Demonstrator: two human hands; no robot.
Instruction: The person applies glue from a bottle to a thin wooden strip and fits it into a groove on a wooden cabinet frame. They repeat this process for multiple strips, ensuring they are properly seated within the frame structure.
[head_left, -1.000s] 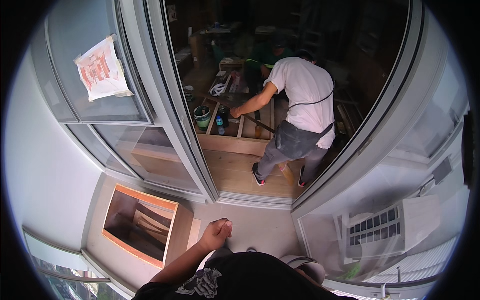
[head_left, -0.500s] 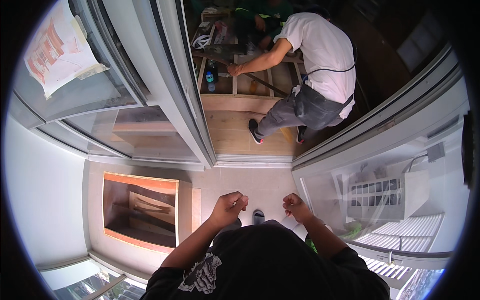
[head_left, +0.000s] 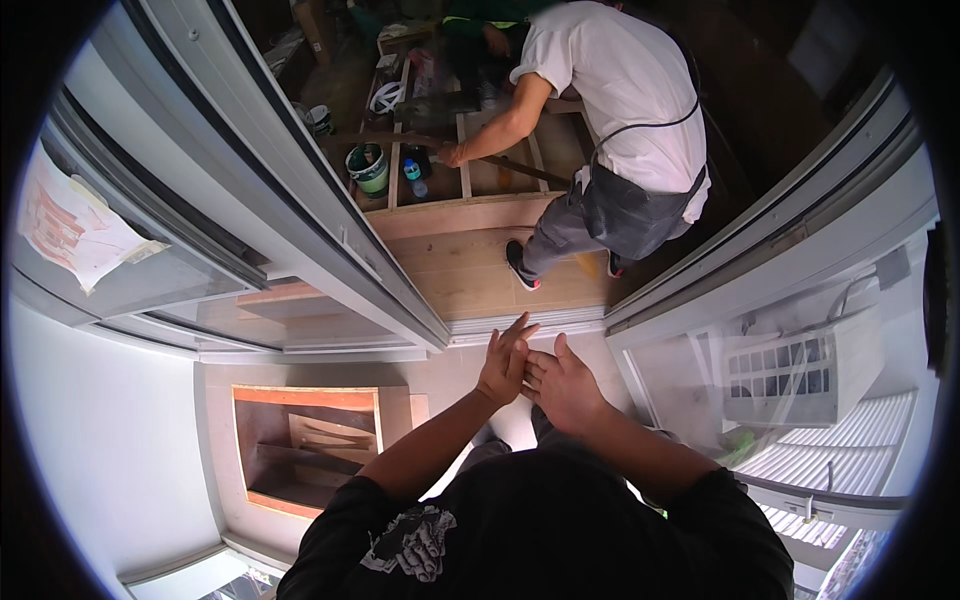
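Note:
My left hand (head_left: 504, 366) and my right hand (head_left: 566, 388) meet in front of my body, fingers touching or overlapping, and no object shows in either. The left fingers are stretched out and point away from me. Those of the right hand lie extended against the left, with its thumb raised. Beyond them runs the white sliding-door track (head_left: 530, 322). Past this doorway a person in a white shirt (head_left: 625, 90) bends over a wooden frame (head_left: 470, 212), one hand on a long dark strip.
An open wooden box (head_left: 385, 430) lies on the tiled floor at my left. Glass door panels flank the opening, with a taped drawing (head_left: 75, 225) on the left one. A paint bucket (head_left: 370, 178) and a blue-capped bottle (head_left: 415, 178) stand by the frame. An air-conditioner unit (head_left: 785, 380) shows at right.
My hands have come from apart and loosely curled to touching, with fingers extended. The view has shifted, bringing the paint bucket into sight. The person in white stays bent over the frame.

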